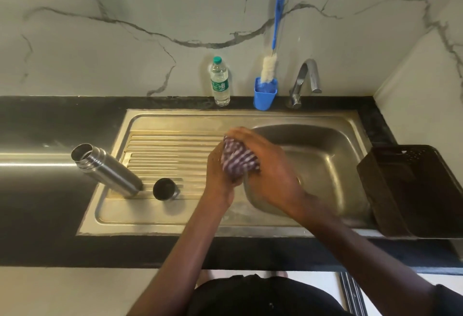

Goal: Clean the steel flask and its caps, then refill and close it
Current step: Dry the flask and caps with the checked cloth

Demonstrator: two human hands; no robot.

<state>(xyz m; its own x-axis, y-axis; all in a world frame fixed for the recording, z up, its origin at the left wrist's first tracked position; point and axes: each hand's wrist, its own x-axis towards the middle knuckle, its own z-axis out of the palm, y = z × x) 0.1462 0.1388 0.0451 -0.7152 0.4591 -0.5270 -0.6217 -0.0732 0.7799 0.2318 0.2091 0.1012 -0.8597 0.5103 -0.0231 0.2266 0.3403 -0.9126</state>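
The steel flask [106, 169] stands uncapped on the left of the sink's ribbed drainboard [172, 145], its mouth leaning toward the upper left. A dark round cap [164, 189] sits just right of its base. Over the left rim of the basin [323, 155], my left hand [219, 175] and my right hand [265, 165] are wrapped together around a purple-and-white striped cloth [239, 159]. The cloth is bunched between both palms; whatever lies inside it is hidden.
A clear water bottle [220, 82] with a green lid, a blue cup [265, 94] holding a blue-handled bottle brush [275, 37], and a steel tap [304, 82] line the back ledge. A dark plastic basket [411, 190] sits right of the sink. Black counter [37, 190] extends left.
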